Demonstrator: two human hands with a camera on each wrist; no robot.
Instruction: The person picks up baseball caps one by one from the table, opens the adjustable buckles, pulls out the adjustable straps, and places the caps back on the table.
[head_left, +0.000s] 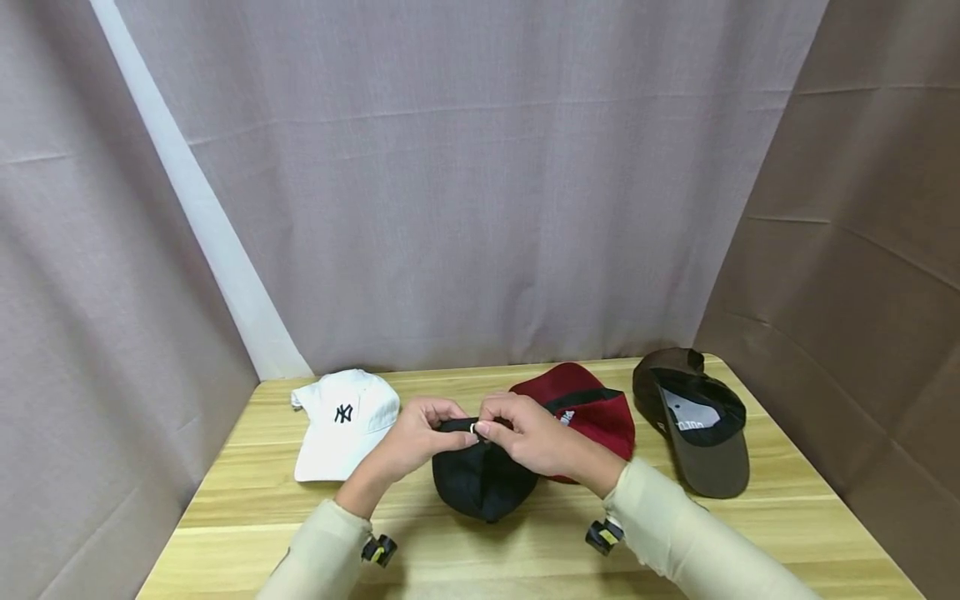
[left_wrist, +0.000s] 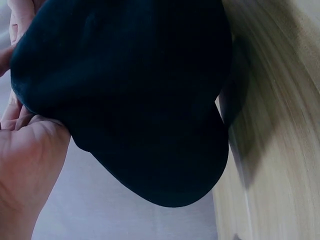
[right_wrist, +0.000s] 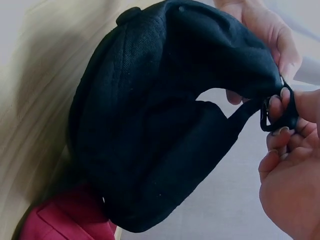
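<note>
A black cap (head_left: 480,487) is held up just above the middle of the table, its crown toward me. My left hand (head_left: 420,433) grips the cap's back edge near the strap opening. With finger and thumb, my right hand (head_left: 528,429) pinches the looped end of the adjusting strap (right_wrist: 245,115). A small dark buckle (right_wrist: 264,117) shows on that strap in the right wrist view, close to the fingertips of both hands. In the left wrist view the cap's dark crown and brim (left_wrist: 170,185) fill the middle and hide most of the fingers.
A white cap (head_left: 348,417) with a black logo lies on the table (head_left: 225,533) at left. Just behind my right hand is a dark red cap (head_left: 600,417). Farther right rests a brown cap (head_left: 712,467), its inside showing. Curtains (head_left: 480,208) hang behind the table.
</note>
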